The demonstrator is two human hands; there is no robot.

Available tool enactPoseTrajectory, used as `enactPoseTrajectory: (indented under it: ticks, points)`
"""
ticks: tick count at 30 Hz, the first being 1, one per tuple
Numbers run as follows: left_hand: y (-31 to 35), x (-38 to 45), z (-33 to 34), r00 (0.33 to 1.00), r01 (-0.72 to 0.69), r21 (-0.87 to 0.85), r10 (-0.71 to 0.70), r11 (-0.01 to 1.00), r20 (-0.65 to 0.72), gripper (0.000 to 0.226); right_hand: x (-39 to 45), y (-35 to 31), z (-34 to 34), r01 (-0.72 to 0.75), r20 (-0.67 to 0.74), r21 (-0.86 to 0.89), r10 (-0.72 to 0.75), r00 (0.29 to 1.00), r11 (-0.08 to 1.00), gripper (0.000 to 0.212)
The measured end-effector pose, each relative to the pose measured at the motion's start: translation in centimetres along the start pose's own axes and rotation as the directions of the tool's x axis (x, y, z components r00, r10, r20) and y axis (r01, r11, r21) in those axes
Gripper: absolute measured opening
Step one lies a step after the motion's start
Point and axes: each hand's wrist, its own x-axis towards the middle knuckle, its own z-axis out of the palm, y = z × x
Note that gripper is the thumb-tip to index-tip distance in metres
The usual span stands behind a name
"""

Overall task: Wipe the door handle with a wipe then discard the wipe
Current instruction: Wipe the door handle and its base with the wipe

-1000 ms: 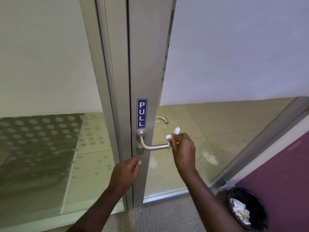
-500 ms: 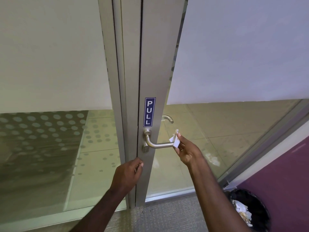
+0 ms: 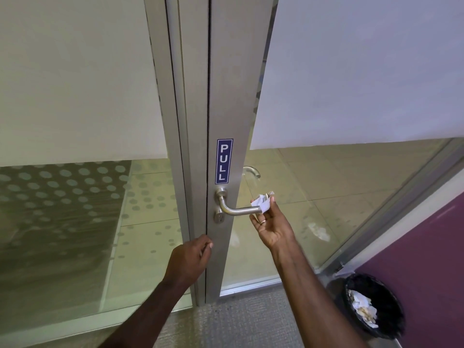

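The fingers (image 3: 272,206) of the right hand (image 3: 275,226) pinch a crumpled white wipe (image 3: 261,201), which touches the free end of the metal door handle (image 3: 238,209). The palm is turned up, and a ring (image 3: 262,221) shows on one finger. The left hand (image 3: 190,261) is curled loosely, its fingertips resting against the edge of the grey door frame (image 3: 226,96) below the lock; it holds nothing that can be seen. A blue PULL sign (image 3: 224,161) sits just above the handle. Down to the right, on the floor by the purple wall (image 3: 426,247), stands a black bin (image 3: 374,306) with crumpled paper inside.
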Motion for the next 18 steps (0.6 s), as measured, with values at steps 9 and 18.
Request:
enactPoseTrajectory:
  ticks: [9,18]
  points:
    - [-0.4,0.1,0.5,1.000,-0.020,-0.010,0.020,1.000,-0.003,0.006,-0.2,0.1,0.8,-0.011,-0.072,-0.129,0.002,0.997,0.992,0.014]
    - [-0.5,-0.1,1.3,0.999,-0.036,-0.031,0.037,0.999,0.008,0.008,0.0,0.5,0.4,-0.016,-0.133,-0.101,0.003,0.991,0.995,0.016]
